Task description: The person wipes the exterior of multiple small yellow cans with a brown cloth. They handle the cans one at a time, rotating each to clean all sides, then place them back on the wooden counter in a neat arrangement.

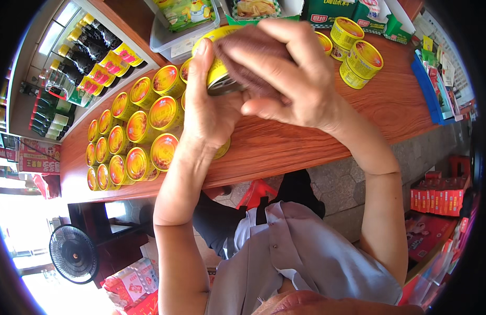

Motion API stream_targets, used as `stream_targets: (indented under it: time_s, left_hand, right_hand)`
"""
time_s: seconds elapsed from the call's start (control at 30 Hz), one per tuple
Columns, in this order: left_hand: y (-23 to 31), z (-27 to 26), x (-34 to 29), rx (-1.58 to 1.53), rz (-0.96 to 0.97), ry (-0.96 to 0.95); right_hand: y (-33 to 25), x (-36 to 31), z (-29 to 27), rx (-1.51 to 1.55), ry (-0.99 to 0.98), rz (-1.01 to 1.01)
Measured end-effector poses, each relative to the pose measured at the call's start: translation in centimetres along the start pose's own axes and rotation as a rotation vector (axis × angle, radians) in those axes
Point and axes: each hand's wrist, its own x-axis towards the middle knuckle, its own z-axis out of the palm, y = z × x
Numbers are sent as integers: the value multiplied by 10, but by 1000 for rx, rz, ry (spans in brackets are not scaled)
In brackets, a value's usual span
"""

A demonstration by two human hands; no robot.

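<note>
My left hand (210,113) is wrapped round a yellow tin can (217,72), which is tilted above the wooden counter with its silver rim showing. A folded brown cloth (253,50) lies pressed against the can's side, gripped by my right hand (308,84). Cloth and fingers cover much of the can. Left of my forearm stand rows of similar yellow cans (165,113) with orange-red lids. More yellow cans (361,60), some stacked, are at the far right of my hands.
The reddish wooden counter (285,142) runs across the view. Behind my hands are a clear plastic bin (172,42) and green cartons (332,13). Dark bottles (93,50) fill a shelf on the left; a blue tray (431,94) sits at the right end.
</note>
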Motion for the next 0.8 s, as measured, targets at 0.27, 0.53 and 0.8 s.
stream_targets:
  time_s: [0.27, 0.53, 0.8]
  left_hand:
    - [-1, -25, 13, -429, -93, -120]
    - [-8, -19, 9, -275, -48, -210]
    - [2, -21, 10, -263, -27, -76]
  right_hand:
    - [-5, -16, 20, -286, 8, -173]
    - [25, -1, 12, -248, 106, -50]
    - [-9, -3, 2, -58, -93, -116]
